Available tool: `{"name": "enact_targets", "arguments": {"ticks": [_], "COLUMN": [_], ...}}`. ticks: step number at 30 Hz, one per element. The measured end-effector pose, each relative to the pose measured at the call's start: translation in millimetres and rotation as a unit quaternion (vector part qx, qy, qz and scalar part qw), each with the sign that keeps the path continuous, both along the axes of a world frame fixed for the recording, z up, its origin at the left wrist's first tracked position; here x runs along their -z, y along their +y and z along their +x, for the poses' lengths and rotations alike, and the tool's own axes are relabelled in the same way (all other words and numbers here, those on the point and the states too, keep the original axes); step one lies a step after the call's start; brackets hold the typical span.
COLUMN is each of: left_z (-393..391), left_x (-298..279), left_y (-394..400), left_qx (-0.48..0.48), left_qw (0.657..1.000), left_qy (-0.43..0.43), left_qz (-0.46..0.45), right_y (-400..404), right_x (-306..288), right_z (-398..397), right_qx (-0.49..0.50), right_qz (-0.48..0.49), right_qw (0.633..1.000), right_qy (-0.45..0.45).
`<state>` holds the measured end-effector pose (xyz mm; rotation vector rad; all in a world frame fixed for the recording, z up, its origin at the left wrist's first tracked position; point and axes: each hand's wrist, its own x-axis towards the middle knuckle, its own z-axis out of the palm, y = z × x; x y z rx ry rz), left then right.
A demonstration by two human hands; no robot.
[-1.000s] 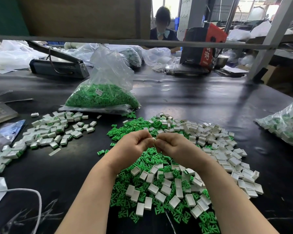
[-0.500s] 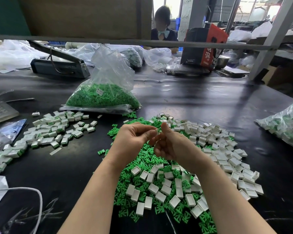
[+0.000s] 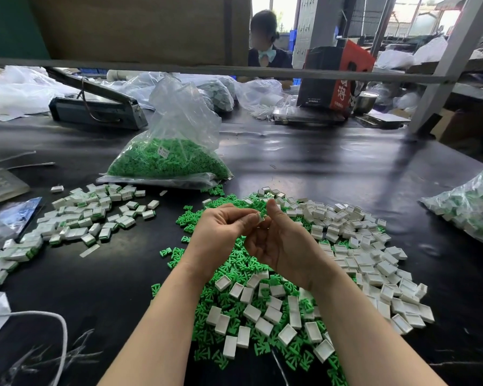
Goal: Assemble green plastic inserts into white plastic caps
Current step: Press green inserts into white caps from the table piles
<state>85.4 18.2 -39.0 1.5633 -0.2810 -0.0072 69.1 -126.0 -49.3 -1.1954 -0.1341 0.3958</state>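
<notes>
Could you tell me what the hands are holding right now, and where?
The left hand pinches a small white cap by its edges at the fingertips; the right hand holds nothing visible.

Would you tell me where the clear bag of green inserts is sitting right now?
In the head view, the bag of green inserts stands left of centre on the black table, behind the loose pile of assembled caps.

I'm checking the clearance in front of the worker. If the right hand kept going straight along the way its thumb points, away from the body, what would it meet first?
Probably the far edge of the loose white caps, just beyond the right hand. Past them the black table looks bare, though depth is hard to judge.
</notes>
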Motion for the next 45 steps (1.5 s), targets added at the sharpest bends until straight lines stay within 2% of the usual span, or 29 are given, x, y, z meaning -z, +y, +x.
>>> {"name": "enact_targets", "arguments": {"ticks": [18,26,33,45], "left_z": [0,-3,-5,-8], "left_x": [-1,-5,-9,-12], "left_y": [-5,-6,-6,-6], "left_qx": [0.005,0.01,-0.028,-0.005], "left_qw": [0.999,0.999,0.999,1.0], "left_qy": [0.006,-0.007,-0.019,-0.022], "left_qz": [-0.047,-0.032,0.008,-0.007], "right_y": [6,6,4,5], "right_x": [3,2,6,5], "right_z": [2,3,5,4], "right_qx": [0.058,0.051,0.031,0.015], "right_qz": [0.08,0.066,0.021,0.009], "right_qw": [0.995,0.996,0.998,0.997], "right_qy": [-0.009,-0.017,-0.059,-0.075]}}
